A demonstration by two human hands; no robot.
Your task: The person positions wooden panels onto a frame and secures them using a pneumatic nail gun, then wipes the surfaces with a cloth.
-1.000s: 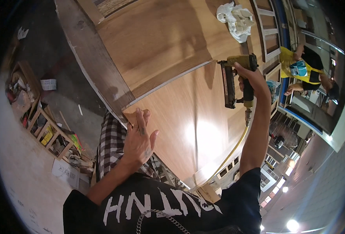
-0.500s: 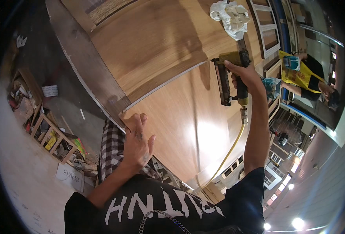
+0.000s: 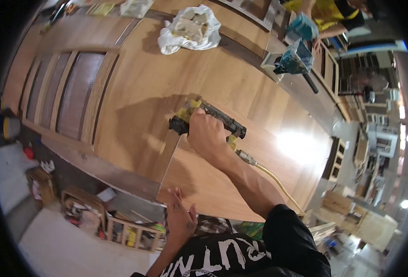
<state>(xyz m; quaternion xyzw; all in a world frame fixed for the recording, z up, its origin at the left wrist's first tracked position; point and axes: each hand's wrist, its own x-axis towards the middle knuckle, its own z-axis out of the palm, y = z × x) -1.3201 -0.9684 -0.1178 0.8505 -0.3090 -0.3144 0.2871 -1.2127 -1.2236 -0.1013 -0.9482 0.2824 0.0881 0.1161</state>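
My right hand (image 3: 207, 134) is wrapped round the grip of a pneumatic nail gun (image 3: 224, 121), black and yellow. The tool lies tilted over the wooden board, its nose hidden behind my hand. From its brass-coloured fitting a yellow air hose (image 3: 277, 180) runs toward the lower right. My left hand (image 3: 181, 220) is at the near edge of a smooth light wood panel (image 3: 231, 194). Its fingers are stretched toward the panel's corner and the thumb is apart, with nothing seen in it. A darker wooden strip (image 3: 169, 154) borders the panel on the left.
A crumpled white plastic bag (image 3: 192, 30) with tan paste lies on the far side. To the left is a slatted wooden frame (image 3: 77, 94). At the far right, another person in a yellow apron (image 3: 321, 16) is by teal containers (image 3: 296, 57). Scrap crates (image 3: 132, 233) stand below left.
My view has turned, bringing the slatted frame into sight. The nail gun, still in my right hand, has swung round and moved toward the left end of the panel. My left hand stays near the corner.
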